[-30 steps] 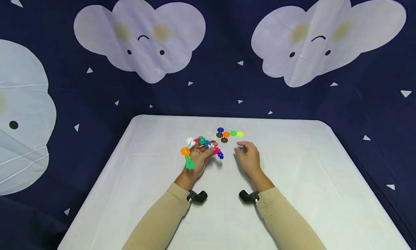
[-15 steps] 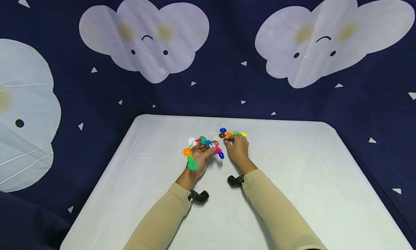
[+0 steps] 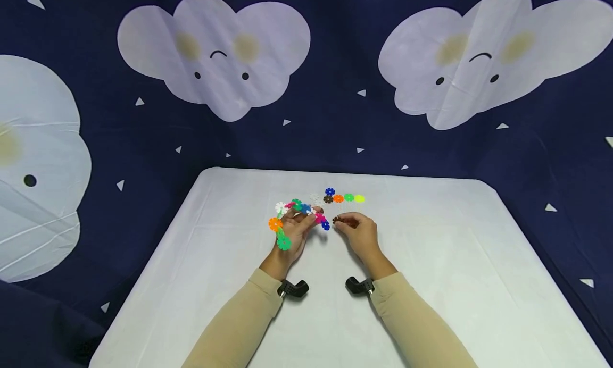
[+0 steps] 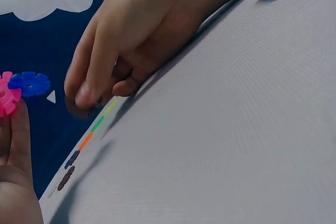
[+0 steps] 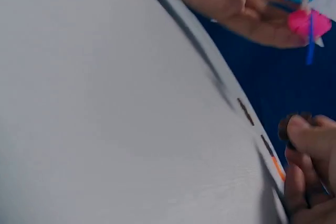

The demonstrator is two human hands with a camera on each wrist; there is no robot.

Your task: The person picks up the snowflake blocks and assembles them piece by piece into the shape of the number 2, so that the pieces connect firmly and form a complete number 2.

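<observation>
My left hand holds a curved chain of interlocked plastic snowflake discs in several colours, raised over the table. A green disc hangs at the chain's near end; a pink disc joined to a blue disc forms its right end. Just right of that blue end, my right hand pinches a loose brown snowflake disc between thumb and fingertips. In the right wrist view the brown disc stands apart from the chain. Part of the chain is hidden behind the left fingers.
Loose discs lie beyond the hands on the white table: blue, brown, orange, green, yellow and whitish discs. A dark blue cloth with clouds hangs behind the table.
My right hand reached to the loose discs, took a brown one and drew it back toward the chain's right end. My left hand has stayed almost still with the chain.
</observation>
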